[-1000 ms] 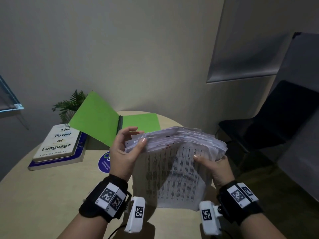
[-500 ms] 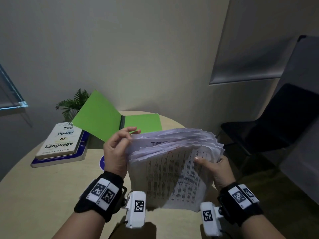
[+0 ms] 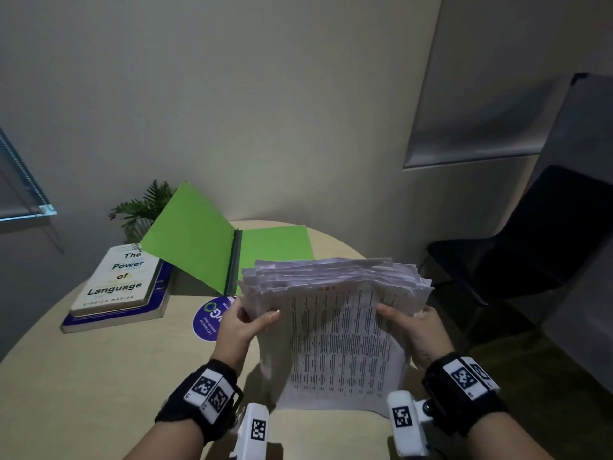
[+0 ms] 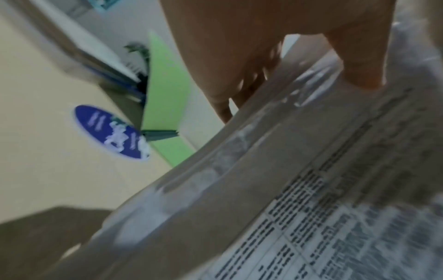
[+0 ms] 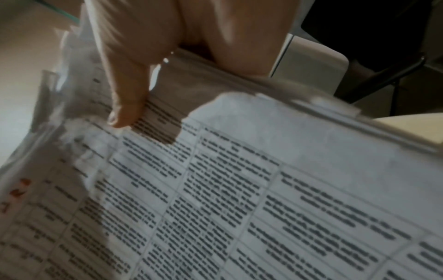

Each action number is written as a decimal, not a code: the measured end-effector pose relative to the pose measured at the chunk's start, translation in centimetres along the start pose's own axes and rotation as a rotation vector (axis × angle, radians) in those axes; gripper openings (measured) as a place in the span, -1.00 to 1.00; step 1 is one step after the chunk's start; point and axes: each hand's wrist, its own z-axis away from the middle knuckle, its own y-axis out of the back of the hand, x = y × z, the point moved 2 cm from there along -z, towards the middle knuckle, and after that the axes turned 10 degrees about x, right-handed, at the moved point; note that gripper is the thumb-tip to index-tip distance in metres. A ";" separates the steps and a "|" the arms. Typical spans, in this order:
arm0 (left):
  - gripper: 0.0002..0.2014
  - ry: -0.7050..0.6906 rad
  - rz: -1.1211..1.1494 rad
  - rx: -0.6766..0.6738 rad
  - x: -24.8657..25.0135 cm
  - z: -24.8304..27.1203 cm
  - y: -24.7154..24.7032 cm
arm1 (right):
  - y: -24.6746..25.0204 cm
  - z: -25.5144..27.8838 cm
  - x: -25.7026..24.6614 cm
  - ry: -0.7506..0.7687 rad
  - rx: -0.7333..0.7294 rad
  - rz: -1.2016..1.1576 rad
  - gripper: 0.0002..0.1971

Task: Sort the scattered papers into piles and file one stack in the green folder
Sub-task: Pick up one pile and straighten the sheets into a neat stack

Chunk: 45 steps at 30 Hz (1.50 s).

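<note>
Above the round table (image 3: 99, 376), the paper stack (image 3: 335, 327) stands between left hand (image 3: 242, 323) and right hand (image 3: 416, 330), each grip pinching one side edge.

Dim room light; both wrist views motion-blurred.

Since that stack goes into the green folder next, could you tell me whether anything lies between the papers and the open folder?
Nothing visible does. The paper stack is held upright by the left hand and right hand, directly in front of the green folder, whose flat right leaf looks bare.
</note>
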 end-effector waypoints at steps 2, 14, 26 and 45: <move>-0.25 0.121 0.027 0.005 -1.1 -0.5 -0.2 | -0.1 0.1 0.4 -0.019 0.020 0.002 -0.53; -0.17 0.022 0.103 -0.021 0.2 -0.1 -1.1 | -0.4 0.6 -1.1 0.204 0.093 0.025 -0.65; -0.15 0.048 0.104 -0.167 -0.6 0.4 -1.0 | -2.0 1.1 -6.7 0.620 0.023 0.467 -0.95; -0.02 0.091 0.113 -0.145 -1.0 -0.7 -1.1 | -1.5 2.6 -7.6 0.865 -0.094 1.014 -0.33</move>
